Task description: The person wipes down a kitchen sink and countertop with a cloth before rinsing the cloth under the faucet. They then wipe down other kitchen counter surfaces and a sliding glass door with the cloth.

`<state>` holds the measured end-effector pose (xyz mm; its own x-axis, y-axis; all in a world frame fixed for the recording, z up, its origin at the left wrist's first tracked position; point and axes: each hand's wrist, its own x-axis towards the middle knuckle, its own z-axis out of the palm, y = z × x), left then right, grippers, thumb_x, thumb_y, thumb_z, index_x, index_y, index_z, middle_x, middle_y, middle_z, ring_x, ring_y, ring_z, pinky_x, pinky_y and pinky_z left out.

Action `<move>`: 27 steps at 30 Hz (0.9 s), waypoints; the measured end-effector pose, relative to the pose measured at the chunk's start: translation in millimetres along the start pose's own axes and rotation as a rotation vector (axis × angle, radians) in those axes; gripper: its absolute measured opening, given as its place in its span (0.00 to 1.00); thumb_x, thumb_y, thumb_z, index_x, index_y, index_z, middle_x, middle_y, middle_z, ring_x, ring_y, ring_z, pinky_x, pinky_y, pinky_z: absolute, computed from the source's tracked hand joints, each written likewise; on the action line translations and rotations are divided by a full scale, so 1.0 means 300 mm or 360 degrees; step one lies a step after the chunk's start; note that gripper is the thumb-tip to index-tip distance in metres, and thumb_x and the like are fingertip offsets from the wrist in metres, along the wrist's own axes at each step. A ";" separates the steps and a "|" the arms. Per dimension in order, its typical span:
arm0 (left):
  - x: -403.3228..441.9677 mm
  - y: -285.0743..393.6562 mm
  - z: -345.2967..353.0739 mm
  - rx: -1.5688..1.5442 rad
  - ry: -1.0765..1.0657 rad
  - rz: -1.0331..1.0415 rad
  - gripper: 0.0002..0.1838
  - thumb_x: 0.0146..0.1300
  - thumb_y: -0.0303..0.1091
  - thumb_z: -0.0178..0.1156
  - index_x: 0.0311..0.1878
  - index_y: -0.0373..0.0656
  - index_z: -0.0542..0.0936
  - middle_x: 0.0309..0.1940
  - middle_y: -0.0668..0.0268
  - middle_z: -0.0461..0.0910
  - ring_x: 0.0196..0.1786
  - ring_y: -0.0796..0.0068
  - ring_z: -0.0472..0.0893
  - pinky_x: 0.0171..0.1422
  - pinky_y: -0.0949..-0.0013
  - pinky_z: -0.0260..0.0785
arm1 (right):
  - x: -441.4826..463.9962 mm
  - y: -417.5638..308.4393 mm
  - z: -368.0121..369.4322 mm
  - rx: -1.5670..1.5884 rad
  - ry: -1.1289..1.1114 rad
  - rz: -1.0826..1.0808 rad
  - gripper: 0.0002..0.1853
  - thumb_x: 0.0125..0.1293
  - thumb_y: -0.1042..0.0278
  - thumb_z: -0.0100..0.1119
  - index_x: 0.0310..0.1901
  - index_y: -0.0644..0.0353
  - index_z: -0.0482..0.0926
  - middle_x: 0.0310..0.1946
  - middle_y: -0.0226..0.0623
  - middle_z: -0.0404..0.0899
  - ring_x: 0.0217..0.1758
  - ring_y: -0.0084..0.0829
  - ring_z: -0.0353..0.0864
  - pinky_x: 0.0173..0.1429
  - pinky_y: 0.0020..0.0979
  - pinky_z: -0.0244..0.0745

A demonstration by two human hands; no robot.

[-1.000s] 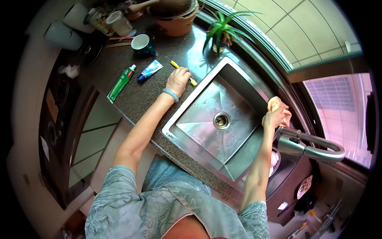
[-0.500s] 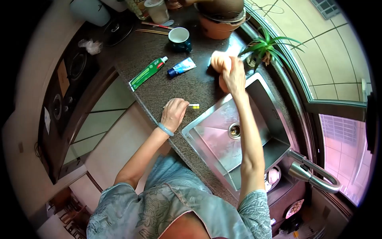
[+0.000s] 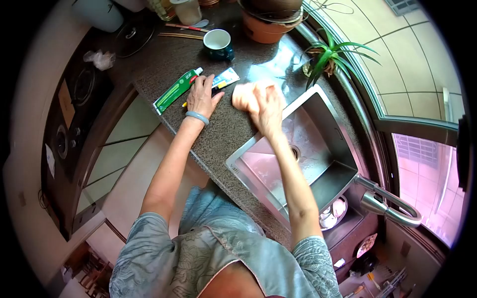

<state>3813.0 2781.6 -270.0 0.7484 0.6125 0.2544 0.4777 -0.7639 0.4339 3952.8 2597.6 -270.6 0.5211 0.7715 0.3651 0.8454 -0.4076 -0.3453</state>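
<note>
My left hand (image 3: 201, 99) is over the counter with a toothbrush under its curled fingers. The toothbrush's yellow bristles (image 3: 221, 86) show past my fingertips; its middle is hidden. Beside that hand lie a green toothpaste tube (image 3: 174, 94) and a smaller white-and-blue tube (image 3: 227, 77), partly covered by my fingers. My right hand (image 3: 270, 111) is closed on a peach-coloured cloth (image 3: 244, 98), blurred by motion, on the wet counter just beyond the sink's corner. A dark teal mug (image 3: 217, 45) with a pale inside stands farther back.
A steel sink (image 3: 258, 179) with a faucet (image 3: 392, 211) lies to the right. Chopsticks (image 3: 180, 36), a plant pot (image 3: 266, 31) and a green spiky plant (image 3: 328, 57) are at the back. To the left is a stove (image 3: 82, 94).
My left hand has moved forward with the toothbrush, up to the two tubes. My right hand has wiped leftward and nearer with the cloth, away from the plant.
</note>
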 end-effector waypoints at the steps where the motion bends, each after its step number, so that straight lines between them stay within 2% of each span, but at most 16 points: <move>1: 0.006 -0.010 0.015 0.0042 -0.0027 0.0003 0.30 0.54 0.38 0.72 0.60 0.43 0.73 0.52 0.53 0.73 0.54 0.51 0.75 0.57 0.56 0.71 | -0.068 -0.030 -0.002 0.0119 -0.0004 -0.0048 0.28 0.50 0.65 0.63 0.57 0.55 0.77 0.56 0.54 0.72 0.63 0.56 0.66 0.68 0.53 0.60; 2: 0.012 -0.018 0.025 0.0031 -0.0069 -0.0005 0.28 0.54 0.35 0.71 0.59 0.44 0.74 0.51 0.56 0.75 0.53 0.53 0.76 0.57 0.57 0.71 | -0.130 -0.069 -0.015 0.0242 -0.0007 -0.0092 0.27 0.51 0.66 0.63 0.57 0.56 0.77 0.58 0.55 0.71 0.67 0.57 0.64 0.71 0.54 0.57; 4: 0.008 -0.040 0.043 0.0018 -0.0050 0.0037 0.27 0.54 0.34 0.71 0.58 0.44 0.75 0.49 0.57 0.75 0.52 0.54 0.77 0.56 0.57 0.71 | -0.249 -0.128 -0.042 0.0197 -0.0072 0.0017 0.25 0.51 0.66 0.63 0.55 0.54 0.79 0.56 0.52 0.73 0.65 0.55 0.67 0.70 0.56 0.58; 7: 0.007 -0.039 0.028 -0.0001 -0.0019 0.0092 0.26 0.52 0.28 0.70 0.56 0.44 0.75 0.48 0.59 0.76 0.51 0.54 0.77 0.54 0.57 0.72 | -0.316 -0.160 -0.088 0.0373 -0.0174 0.0071 0.21 0.52 0.67 0.64 0.51 0.53 0.81 0.54 0.50 0.74 0.65 0.52 0.68 0.69 0.48 0.63; 8: 0.001 -0.044 0.024 -0.0018 -0.0032 0.0094 0.26 0.52 0.27 0.70 0.56 0.44 0.75 0.48 0.58 0.76 0.51 0.54 0.77 0.54 0.57 0.71 | -0.295 -0.160 -0.106 0.0354 -0.0192 0.0054 0.21 0.52 0.69 0.63 0.51 0.54 0.80 0.53 0.50 0.74 0.61 0.52 0.70 0.66 0.46 0.67; 11: -0.026 -0.059 0.012 -0.0070 -0.0050 0.0124 0.26 0.53 0.26 0.69 0.57 0.44 0.75 0.48 0.57 0.76 0.51 0.53 0.77 0.55 0.56 0.71 | -0.166 -0.114 -0.107 0.0281 -0.0127 0.0139 0.22 0.52 0.71 0.62 0.52 0.55 0.78 0.51 0.51 0.73 0.57 0.53 0.72 0.62 0.47 0.68; 12: -0.040 -0.062 0.001 -0.0091 -0.0034 0.0126 0.26 0.53 0.25 0.69 0.57 0.44 0.75 0.48 0.57 0.76 0.51 0.53 0.77 0.55 0.56 0.71 | -0.111 -0.081 -0.085 0.0216 -0.0051 0.0154 0.22 0.52 0.73 0.60 0.53 0.56 0.77 0.49 0.52 0.72 0.53 0.54 0.72 0.59 0.48 0.68; 13: -0.058 -0.065 -0.011 -0.0108 -0.0020 0.0125 0.26 0.53 0.25 0.68 0.57 0.44 0.74 0.48 0.57 0.76 0.51 0.52 0.77 0.55 0.56 0.71 | -0.037 -0.062 -0.090 0.0118 0.0112 0.0051 0.21 0.53 0.72 0.60 0.51 0.57 0.77 0.48 0.53 0.72 0.53 0.54 0.71 0.59 0.49 0.67; 15: -0.094 -0.061 -0.037 -0.0126 -0.0022 0.0120 0.27 0.53 0.25 0.68 0.58 0.43 0.74 0.48 0.56 0.76 0.51 0.52 0.76 0.54 0.55 0.71 | 0.073 -0.003 -0.071 0.0147 0.0106 0.0046 0.22 0.51 0.72 0.62 0.51 0.56 0.77 0.47 0.52 0.73 0.56 0.54 0.70 0.62 0.49 0.65; 17: -0.123 -0.047 -0.074 -0.0172 -0.0054 0.0071 0.22 0.59 0.30 0.66 0.57 0.40 0.76 0.48 0.54 0.77 0.51 0.51 0.77 0.55 0.55 0.70 | 0.145 0.037 -0.068 0.0041 0.0114 -0.0016 0.23 0.49 0.72 0.63 0.51 0.56 0.77 0.47 0.52 0.73 0.56 0.54 0.70 0.61 0.49 0.66; 20: -0.168 -0.030 -0.108 -0.0236 -0.0046 0.0002 0.22 0.58 0.30 0.67 0.57 0.40 0.76 0.49 0.54 0.77 0.51 0.51 0.78 0.55 0.56 0.70 | 0.199 0.108 -0.004 -0.0046 0.0172 0.0117 0.25 0.48 0.73 0.63 0.52 0.57 0.76 0.48 0.55 0.73 0.54 0.56 0.71 0.58 0.52 0.67; 24: -0.219 -0.029 -0.126 -0.0303 0.0032 -0.0064 0.23 0.58 0.30 0.67 0.57 0.40 0.77 0.50 0.54 0.78 0.52 0.52 0.78 0.55 0.57 0.72 | 0.294 0.228 0.175 -0.0269 0.0055 0.0504 0.30 0.49 0.70 0.64 0.57 0.58 0.68 0.50 0.60 0.71 0.56 0.59 0.68 0.59 0.54 0.64; 26: -0.241 -0.032 -0.141 -0.0314 0.0049 -0.0093 0.23 0.58 0.30 0.67 0.57 0.40 0.77 0.50 0.54 0.78 0.52 0.52 0.78 0.55 0.57 0.72 | 0.355 0.258 0.265 -0.0421 0.0117 0.0400 0.34 0.49 0.63 0.68 0.59 0.58 0.67 0.51 0.56 0.71 0.58 0.56 0.68 0.61 0.53 0.64; 27: -0.250 -0.031 -0.149 -0.0334 0.0092 -0.0112 0.23 0.58 0.29 0.68 0.57 0.40 0.77 0.49 0.54 0.78 0.51 0.52 0.78 0.54 0.57 0.72 | 0.397 0.264 0.299 -0.0340 -0.0152 0.0513 0.36 0.49 0.60 0.69 0.60 0.57 0.66 0.53 0.54 0.71 0.59 0.54 0.67 0.61 0.53 0.64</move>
<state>3731.9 2751.9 -254.4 0.6861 0.6781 0.2637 0.4169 -0.6635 0.6213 4071.4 2701.1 -332.1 0.7590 0.6252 0.1818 0.6508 -0.7210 -0.2379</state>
